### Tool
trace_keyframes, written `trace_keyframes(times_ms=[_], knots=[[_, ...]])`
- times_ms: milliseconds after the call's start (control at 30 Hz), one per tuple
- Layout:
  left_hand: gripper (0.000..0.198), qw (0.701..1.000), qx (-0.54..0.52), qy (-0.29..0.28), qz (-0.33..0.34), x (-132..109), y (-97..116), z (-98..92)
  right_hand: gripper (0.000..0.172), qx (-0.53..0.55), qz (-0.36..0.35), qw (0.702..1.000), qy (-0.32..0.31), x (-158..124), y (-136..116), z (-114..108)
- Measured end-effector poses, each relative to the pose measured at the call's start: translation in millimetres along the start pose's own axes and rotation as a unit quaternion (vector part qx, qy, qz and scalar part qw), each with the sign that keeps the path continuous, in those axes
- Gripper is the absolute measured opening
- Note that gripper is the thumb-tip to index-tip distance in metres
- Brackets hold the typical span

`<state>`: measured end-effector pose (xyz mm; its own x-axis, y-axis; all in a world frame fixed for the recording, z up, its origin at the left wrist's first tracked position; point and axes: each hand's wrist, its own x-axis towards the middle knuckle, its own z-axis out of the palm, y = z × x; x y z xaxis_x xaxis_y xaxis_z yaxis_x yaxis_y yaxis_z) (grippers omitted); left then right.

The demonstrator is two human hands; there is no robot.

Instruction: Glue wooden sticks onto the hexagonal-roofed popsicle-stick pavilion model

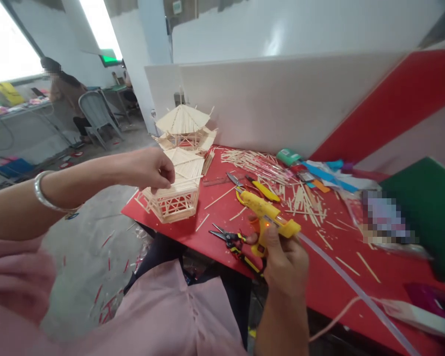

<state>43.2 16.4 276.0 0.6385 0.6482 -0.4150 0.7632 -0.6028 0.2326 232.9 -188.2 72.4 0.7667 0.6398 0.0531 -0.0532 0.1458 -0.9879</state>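
The right hand (287, 259) is wrapped around a yellow glue gun (261, 206). The left hand (154, 168), fingers curled, is at the near stick model (187, 185); I cannot tell whether it pinches anything. That model stands on the left of the red table (326, 287), a taller model (183, 121) on its far side, loose sticks (307, 205) to the right.

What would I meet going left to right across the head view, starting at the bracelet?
Silver bracelet → left hand → yellow glue gun in the right hand → blue strip → green board.
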Motion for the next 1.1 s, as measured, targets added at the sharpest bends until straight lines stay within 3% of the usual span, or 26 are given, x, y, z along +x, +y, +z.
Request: trace_keyframes(times_ms=[267,667,1100], knots=[[0.015,0.999,-0.013,-0.040,0.016,5.6,-10.7,-1.6,0.045,-0.031,-0.016,0.999,-0.003,-3.8,1.1,9.2],[0.009,0.997,-0.010,0.011,0.072,14.9,-23.8,9.8,0.049,-0.034,-0.005,0.999,-0.006,-5.0,2.9,10.3],[0.014,0.991,0.100,0.022,0.083,14.9,-10.9,5.4,0.050,-0.039,-0.006,0.999,-0.006,-4.1,5.6,11.2]])
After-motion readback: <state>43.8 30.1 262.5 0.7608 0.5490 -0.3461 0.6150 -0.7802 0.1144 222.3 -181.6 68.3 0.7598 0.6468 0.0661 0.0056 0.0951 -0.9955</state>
